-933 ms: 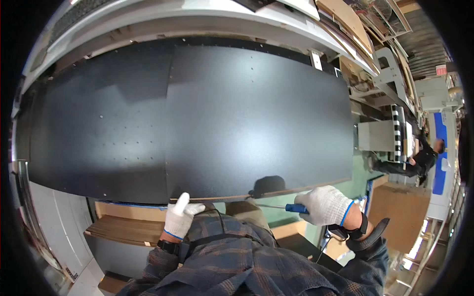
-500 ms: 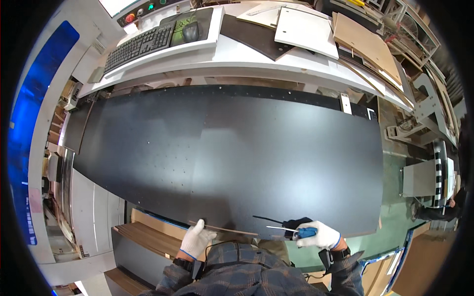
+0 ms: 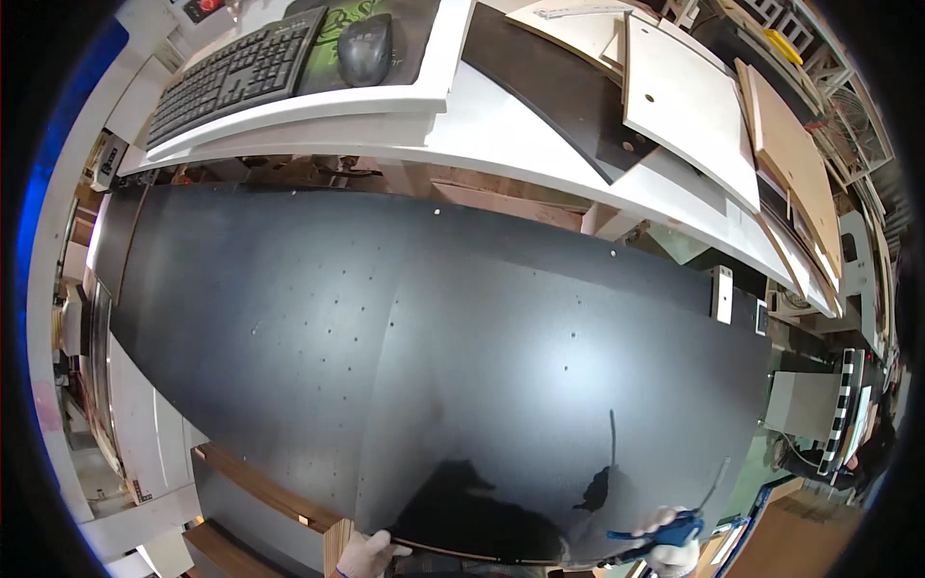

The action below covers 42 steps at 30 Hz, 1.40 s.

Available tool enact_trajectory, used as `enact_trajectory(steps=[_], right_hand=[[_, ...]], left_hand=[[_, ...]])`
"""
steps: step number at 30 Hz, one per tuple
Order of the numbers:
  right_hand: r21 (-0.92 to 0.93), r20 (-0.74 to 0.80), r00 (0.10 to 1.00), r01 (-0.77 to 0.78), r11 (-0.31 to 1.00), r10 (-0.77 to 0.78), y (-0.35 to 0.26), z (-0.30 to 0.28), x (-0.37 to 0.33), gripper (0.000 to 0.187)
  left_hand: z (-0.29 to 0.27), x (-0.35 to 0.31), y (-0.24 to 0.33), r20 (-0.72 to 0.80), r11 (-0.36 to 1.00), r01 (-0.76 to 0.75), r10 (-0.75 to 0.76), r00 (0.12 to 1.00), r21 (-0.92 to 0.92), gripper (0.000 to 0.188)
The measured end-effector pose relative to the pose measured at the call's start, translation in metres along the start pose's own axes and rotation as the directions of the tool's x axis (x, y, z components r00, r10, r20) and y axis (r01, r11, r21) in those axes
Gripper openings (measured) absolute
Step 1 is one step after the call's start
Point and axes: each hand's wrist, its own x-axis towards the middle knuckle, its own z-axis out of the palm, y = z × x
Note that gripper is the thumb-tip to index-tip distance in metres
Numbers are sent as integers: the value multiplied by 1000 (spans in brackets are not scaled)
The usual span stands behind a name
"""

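A large dark panel [image 3: 482, 318] with several small drilled holes lies flat in front of me. At its near edge, my left hand [image 3: 368, 556], in a white glove, is closed on the rim, partly cut off by the lower border. My right hand [image 3: 676, 559], also gloved, is at the near right part of the panel. It is closed around the blue handle of a screwdriver [image 3: 688, 525], whose thin shaft points up and to the right. The glossy surface carries dark shadows or reflections, so the right fingers are hard to make out.
Beyond the panel stands a white worktop [image 3: 540, 130] with a keyboard [image 3: 241, 77], a mouse [image 3: 365, 50] and white boards [image 3: 684, 111]. Brown-edged boards [image 3: 260, 486] are stacked at the near left. A metal bracket [image 3: 721, 294] stands by the far right edge.
The view has shifted closer to the panel and worktop. My right hand is further right in view, and the screwdriver's shaft has swung from pointing left to pointing up and right.
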Motion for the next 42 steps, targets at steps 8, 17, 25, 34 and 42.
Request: enact_trajectory(steps=[8,17,25,34,42], right_hand=[[-108,109,979,-160,981,171,-25,70,72,27],[-492,501,620,-369,788,604,32,154,146,29],[-535,567,533,-341,773,628,42,163,155,31],[-95,417,758,-512,854,501,6,118,141,33],[-199,669,687,-203,959,284,3,110,117,31]], left_hand=[[-19,20,25,33,978,205,-206,978,39,55],[-21,25,33,-7,942,335,-335,942,-5,49],[-38,32,36,-71,889,416,-410,909,191,54],[6,31,46,-87,959,267,-259,962,98,52],[9,24,31,-27,972,216,-214,976,94,51]])
